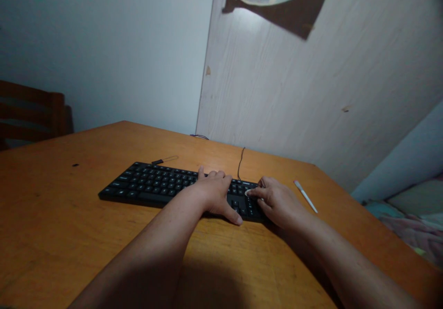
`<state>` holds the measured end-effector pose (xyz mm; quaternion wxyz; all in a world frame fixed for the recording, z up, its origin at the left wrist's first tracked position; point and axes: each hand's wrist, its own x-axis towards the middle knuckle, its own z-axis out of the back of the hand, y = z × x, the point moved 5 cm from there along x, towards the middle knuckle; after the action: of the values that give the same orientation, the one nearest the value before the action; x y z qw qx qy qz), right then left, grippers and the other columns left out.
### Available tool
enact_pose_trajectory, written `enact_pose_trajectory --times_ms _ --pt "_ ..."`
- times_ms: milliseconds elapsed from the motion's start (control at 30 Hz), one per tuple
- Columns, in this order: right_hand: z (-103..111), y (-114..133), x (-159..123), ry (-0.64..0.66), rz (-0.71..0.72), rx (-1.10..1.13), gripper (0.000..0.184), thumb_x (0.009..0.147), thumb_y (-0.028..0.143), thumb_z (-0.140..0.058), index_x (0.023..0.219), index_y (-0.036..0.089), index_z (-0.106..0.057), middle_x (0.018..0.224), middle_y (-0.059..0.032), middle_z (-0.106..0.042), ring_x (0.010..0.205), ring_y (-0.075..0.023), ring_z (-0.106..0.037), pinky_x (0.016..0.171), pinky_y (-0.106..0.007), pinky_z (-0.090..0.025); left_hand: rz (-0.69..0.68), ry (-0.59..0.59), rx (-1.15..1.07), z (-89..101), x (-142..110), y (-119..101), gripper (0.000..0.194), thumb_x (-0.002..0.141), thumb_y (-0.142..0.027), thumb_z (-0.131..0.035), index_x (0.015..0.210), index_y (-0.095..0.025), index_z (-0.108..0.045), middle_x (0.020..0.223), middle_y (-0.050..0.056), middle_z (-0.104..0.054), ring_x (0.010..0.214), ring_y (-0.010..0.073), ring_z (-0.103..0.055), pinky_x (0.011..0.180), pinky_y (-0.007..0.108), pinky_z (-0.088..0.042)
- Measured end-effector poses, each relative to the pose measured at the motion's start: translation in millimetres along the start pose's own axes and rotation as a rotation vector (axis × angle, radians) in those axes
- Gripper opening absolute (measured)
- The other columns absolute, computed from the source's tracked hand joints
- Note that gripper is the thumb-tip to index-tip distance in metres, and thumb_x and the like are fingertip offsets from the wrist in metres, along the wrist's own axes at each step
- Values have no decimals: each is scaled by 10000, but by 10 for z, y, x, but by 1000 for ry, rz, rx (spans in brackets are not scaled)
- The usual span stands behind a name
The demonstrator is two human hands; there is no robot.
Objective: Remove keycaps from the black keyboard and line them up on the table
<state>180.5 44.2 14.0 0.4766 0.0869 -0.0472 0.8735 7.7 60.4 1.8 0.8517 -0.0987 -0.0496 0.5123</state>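
Note:
A black keyboard (152, 184) lies at a slant across the wooden table. Across its right-middle part rests my left hand (212, 193), fingers spread over the keys and thumb stretched along the front edge. At the number pad on the right end is my right hand (277, 200), its fingers pinched together. A small white pad (247, 192) shows at its fingertips, pressed against the keys; most of it is hidden by the fingers, and its material is hard to make out.
Right of the keyboard lies a thin white brush (306, 197) with a reddish end. Behind it are a small black stick with a loop (157, 162) and the keyboard's cable (239, 163). A tiny dark piece (75, 165) lies at left. A wooden chair (31, 110) stands beyond the table (221, 263).

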Motion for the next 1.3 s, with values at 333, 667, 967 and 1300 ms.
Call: enact_pose_trajectory --times_ms 333,667,967,1300 --pt "-23 -43 -21 -45 2 -9 349 822 142 -537 1088 297 -701 924 -60 -550 873 -193 -496 709 -292 -342 6 14 0 14 -12 -13 1145 426 -844 -574 1372 -224 -396 1397 155 -435 1308 399 -309 1085 629 22" --pt "21 -133 -74 -44 -14 -1 273 828 160 -530 971 272 -734 884 -56 -553 850 -189 -510 699 -297 -336 5 3 12 -5 11 13 1141 427 -839 -580 1366 -215 -406 1390 160 -447 1300 392 -329 1092 624 4" --pt "25 -121 -62 -31 -27 13 258 842 174 -535 984 263 -731 878 -53 -548 841 -178 -505 694 -288 -333 14 7 14 -3 5 3 1091 449 -809 -595 1358 -234 -411 1394 144 -450 1304 391 -331 1095 617 20" --pt "2 -144 -57 -24 -26 24 280 838 165 -523 1007 255 -727 884 -57 -552 849 -182 -510 700 -289 -334 6 3 3 -8 13 15 1118 427 -825 -588 1358 -231 -416 1382 149 -457 1294 389 -344 1091 630 13"
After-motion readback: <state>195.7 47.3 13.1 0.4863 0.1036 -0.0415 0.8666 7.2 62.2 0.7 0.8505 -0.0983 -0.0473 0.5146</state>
